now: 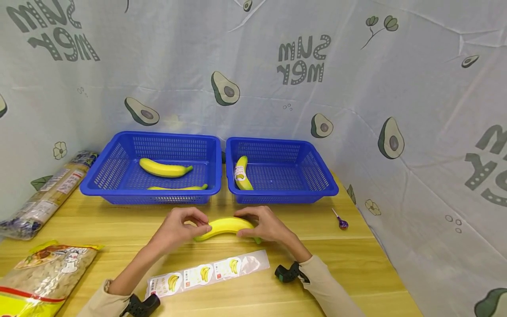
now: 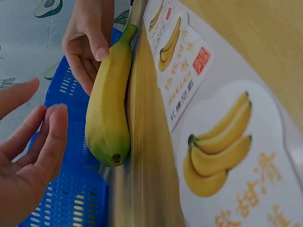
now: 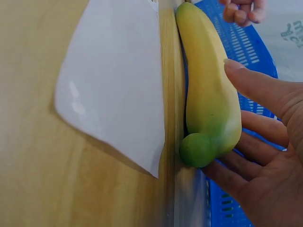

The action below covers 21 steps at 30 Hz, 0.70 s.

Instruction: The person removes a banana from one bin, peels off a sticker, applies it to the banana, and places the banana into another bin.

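A yellow banana (image 1: 227,225) with green ends lies on the wooden table between my hands. At its stem end, my right hand (image 1: 270,225) holds it, thumb on the near side and fingers behind, as the right wrist view shows. My left hand (image 1: 176,231) hovers by the other end, its fingers loosely bent; a gap separates them from the banana (image 2: 110,104) in the left wrist view. Nearer to me is a clear strip of banana stickers (image 1: 203,274), with three printed labels at its left and middle and a bare stretch on the right.
Behind the hands, a blue basket (image 1: 150,192) on the left contains two bananas. Another blue basket (image 1: 283,193) on the right has one banana (image 1: 243,174) bearing a sticker. A lollipop (image 1: 343,224) lies to the right; two plastic food packages (image 1: 51,193) (image 1: 47,277) occupy the left side.
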### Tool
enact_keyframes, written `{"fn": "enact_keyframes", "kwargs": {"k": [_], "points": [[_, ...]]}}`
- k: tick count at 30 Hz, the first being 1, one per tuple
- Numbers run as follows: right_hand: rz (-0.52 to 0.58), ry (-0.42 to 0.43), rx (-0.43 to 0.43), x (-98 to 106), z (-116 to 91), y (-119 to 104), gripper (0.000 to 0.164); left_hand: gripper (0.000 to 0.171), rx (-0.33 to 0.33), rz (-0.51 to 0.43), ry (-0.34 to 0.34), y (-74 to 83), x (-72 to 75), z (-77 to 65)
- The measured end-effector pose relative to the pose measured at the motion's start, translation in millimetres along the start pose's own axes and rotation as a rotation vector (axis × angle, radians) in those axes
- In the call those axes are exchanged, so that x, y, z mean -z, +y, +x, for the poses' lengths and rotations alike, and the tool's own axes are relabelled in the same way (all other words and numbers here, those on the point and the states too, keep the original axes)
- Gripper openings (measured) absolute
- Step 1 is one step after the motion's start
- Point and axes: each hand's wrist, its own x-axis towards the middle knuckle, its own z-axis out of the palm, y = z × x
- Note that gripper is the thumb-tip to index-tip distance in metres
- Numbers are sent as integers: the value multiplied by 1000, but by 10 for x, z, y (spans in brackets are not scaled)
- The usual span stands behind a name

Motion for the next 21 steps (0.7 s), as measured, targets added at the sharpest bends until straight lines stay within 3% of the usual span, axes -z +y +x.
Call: {"fn": "enact_keyframes", "kwargs": {"k": [5,8,14,21], "points": [[-15,1,8,8,-6,5,46,25,-58,-43,-270,61,-87,-41],[-6,-1,-6,9,-9,6,44,28,-21,-8,-350,127,-139,-96],[30,-12,-19,22,-8,0,41,32,7,151,-377,174,-239,-206],[57,-23,-30,36,-8,10,40,39,0,374,-311,88,-421,-284]]}}
